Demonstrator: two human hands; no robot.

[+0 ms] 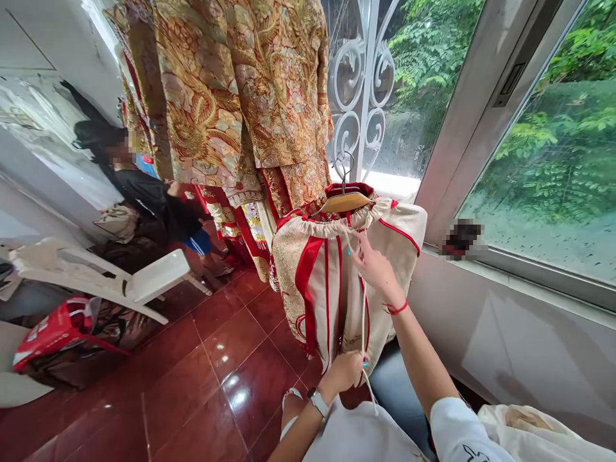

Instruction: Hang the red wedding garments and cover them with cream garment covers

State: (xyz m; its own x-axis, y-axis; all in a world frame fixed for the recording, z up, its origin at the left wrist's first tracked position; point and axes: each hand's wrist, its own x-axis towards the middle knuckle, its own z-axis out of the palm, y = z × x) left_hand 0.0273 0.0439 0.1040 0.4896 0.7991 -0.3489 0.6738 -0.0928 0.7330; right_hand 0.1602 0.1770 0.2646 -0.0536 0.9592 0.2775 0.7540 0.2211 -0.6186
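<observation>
A cream garment bag (332, 282) with red trim hangs on a wooden hanger (342, 201) in front of me, its mouth gathered by a white drawstring (362, 321). My right hand (374, 268), with a red thread round the wrist, pinches the drawstring high up near the gathered mouth. My left hand (345, 371), with a watch on the wrist, is closed round the lower end of the same cord at the bag's bottom. A red and gold embroidered garment shows inside the bag.
A gold embroidered robe (240, 96) hangs from above at the left. Another person (144, 192) crouches behind it. A white plastic chair (96, 276) lies tipped on the red tile floor, with a red bag (58, 327) beside it. A window with a white grille (360, 83) runs along the right.
</observation>
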